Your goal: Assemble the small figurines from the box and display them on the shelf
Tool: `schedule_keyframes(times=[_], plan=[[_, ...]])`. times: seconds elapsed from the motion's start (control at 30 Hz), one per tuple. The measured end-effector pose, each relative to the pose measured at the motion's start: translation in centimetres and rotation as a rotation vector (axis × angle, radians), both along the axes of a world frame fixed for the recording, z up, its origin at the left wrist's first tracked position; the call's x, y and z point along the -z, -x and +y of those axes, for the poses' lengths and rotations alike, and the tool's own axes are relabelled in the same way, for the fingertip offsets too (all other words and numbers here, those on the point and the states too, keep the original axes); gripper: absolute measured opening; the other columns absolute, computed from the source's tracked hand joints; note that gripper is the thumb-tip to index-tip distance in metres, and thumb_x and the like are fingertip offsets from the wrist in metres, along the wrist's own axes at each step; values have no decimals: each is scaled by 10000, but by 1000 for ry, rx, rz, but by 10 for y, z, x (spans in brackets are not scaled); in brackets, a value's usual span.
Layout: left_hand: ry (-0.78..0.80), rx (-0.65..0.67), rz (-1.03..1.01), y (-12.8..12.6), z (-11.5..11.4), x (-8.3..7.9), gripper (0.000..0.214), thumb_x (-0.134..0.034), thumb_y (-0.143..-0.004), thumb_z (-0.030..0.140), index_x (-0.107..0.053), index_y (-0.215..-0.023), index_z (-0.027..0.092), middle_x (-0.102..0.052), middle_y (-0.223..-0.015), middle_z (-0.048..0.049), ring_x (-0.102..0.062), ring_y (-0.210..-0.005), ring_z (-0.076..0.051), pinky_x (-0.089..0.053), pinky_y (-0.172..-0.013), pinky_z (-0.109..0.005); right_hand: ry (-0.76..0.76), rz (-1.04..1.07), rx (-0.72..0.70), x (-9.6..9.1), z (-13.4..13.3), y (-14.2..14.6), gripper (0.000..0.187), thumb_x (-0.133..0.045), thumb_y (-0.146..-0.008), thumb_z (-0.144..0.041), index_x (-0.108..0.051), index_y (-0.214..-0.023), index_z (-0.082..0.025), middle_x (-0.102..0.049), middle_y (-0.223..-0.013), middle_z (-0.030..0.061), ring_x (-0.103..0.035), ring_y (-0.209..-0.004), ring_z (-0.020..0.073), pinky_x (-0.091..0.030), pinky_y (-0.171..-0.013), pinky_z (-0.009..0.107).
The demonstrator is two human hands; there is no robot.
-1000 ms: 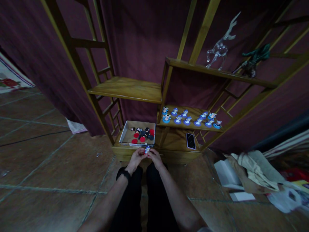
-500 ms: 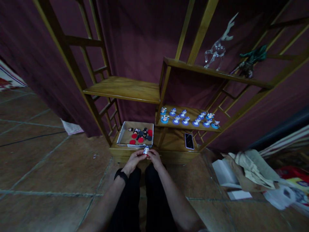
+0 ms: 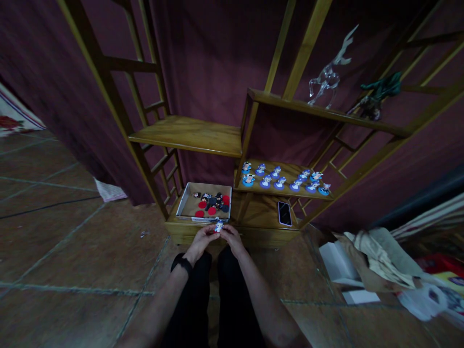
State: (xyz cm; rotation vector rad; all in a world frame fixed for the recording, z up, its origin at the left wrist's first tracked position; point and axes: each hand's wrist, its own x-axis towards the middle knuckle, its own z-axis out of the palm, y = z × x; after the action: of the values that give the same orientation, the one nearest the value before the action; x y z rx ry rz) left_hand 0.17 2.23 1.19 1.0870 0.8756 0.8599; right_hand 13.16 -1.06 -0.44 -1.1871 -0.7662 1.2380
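Note:
My left hand (image 3: 200, 240) and my right hand (image 3: 231, 237) meet in front of the low wooden shelf (image 3: 188, 231), both pinching one small white and blue figurine (image 3: 218, 225) between their fingertips. A black band sits on my left wrist. Just beyond the hands stands an open cardboard box (image 3: 189, 203) holding red discs (image 3: 211, 210) and dark little pieces. Up to the right, several figurines on blue bases (image 3: 279, 182) stand in two rows on a shelf board.
A phone (image 3: 284, 213) lies flat on the bottom shelf. A glass deer (image 3: 329, 75) and a dark green ornament (image 3: 377, 96) stand on the upper shelf. Papers, cloth and white boxes (image 3: 369, 266) litter the tiled floor at right. Dark red curtain hangs behind.
The hands stay together on the figurine with only slight finger movement; the view has shifted a little.

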Motion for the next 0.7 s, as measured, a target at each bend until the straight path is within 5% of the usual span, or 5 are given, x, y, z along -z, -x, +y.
schedule_keyframes(times=[0.23,0.4,0.7], plan=[[-190,-89,128,-8,1,14,317,-713,-542,211,-594,-825,132,-638,-778,-34,-575,-729,-151,-440,-742,-296,-43,-17,-12,2,0,2,307,-644,-612,-403,-639,-836,-193,-645,-784,3,-580,-764,171,-450,-722,291],[-430,-122,416,-11,-4,14,237,-633,-613,157,-559,-839,154,-597,-823,-22,-562,-780,-161,-439,-767,-322,-107,-30,-39,1,0,4,271,-633,-624,-326,-627,-867,-206,-647,-834,-9,-570,-789,155,-424,-777,285],[-832,140,757,-6,-28,-7,472,-421,-773,106,-383,-1238,185,-444,-1229,-116,-475,-1111,-214,-373,-930,-331,-61,-35,52,7,-1,0,243,-593,-643,-304,-607,-863,-201,-642,-807,-17,-561,-764,143,-414,-766,277]])
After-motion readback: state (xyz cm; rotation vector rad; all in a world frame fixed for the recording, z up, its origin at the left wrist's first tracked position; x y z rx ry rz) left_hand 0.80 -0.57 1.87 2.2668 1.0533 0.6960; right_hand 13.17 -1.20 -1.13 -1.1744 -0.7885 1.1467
